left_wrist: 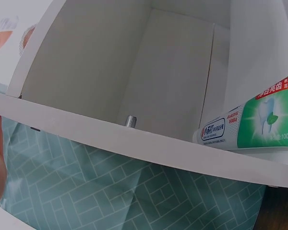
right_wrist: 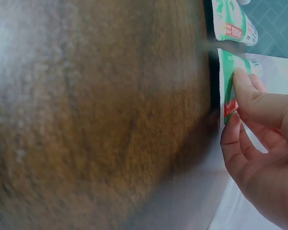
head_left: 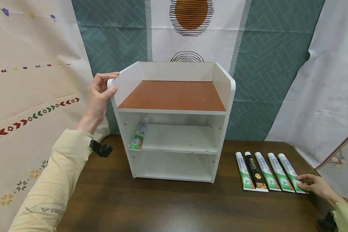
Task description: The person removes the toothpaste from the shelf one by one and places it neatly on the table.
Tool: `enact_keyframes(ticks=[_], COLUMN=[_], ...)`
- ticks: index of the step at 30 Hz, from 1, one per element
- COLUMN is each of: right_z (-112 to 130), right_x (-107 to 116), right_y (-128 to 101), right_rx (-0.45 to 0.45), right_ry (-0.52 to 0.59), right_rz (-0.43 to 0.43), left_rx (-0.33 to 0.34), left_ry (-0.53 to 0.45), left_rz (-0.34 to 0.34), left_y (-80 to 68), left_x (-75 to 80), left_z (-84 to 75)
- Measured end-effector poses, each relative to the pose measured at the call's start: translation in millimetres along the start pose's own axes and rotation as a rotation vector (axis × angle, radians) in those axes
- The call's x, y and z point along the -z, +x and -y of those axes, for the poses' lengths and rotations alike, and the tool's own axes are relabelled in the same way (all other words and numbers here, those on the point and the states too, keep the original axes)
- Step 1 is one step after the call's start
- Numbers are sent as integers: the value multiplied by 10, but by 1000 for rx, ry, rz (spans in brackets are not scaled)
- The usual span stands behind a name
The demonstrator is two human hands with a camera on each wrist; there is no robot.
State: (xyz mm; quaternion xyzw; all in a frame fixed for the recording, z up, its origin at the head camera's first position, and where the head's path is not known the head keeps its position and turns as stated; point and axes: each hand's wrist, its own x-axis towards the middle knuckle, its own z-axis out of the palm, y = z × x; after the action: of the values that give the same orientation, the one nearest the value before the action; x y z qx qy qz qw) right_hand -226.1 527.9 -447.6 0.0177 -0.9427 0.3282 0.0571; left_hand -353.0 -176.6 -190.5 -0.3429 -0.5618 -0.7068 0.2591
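My left hand (head_left: 98, 93) grips the upper left side edge of a white shelf unit (head_left: 175, 166), thumb in front and fingers behind. On the middle shelf, against the left wall, lies a green-and-white toothpaste tube (head_left: 139, 134); the left wrist view shows its label (left_wrist: 266, 120) close up. Far right, my right hand (head_left: 319, 187) pinches the crimped lower end of the rightmost toothpaste tube (head_left: 288, 169) between thumb and fingers. In the right wrist view, that tube's flat end (right_wrist: 228, 76) appears slightly tilted up at the table's edge.
Left of the held tube, several more tubes lie in a row, green-and-white ones (head_left: 266, 170) and one black tube (head_left: 254, 172). The unit has a brown top surface (head_left: 174, 96) and stands on a dark wooden table (head_left: 174, 206). Patterned cloths (head_left: 127, 38) hang behind and beside it.
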Motion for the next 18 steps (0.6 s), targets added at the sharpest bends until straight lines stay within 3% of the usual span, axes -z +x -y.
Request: enact_keyframes(ticks=[6, 11, 18], right_z=[-14, 59, 378], right_x=[-1, -55, -107], right_y=[-16, -47, 70], right_rx=[2, -7, 145], right_ry=[13, 13, -20], right_rz=[8, -54, -192], left_rx=[6, -2, -19], left_ry=[-9, -2, 5], left_rz=[8, 16, 9], left_y=[4, 2, -6], left_x=[-2, -9, 14], left_z=[3, 14, 8])
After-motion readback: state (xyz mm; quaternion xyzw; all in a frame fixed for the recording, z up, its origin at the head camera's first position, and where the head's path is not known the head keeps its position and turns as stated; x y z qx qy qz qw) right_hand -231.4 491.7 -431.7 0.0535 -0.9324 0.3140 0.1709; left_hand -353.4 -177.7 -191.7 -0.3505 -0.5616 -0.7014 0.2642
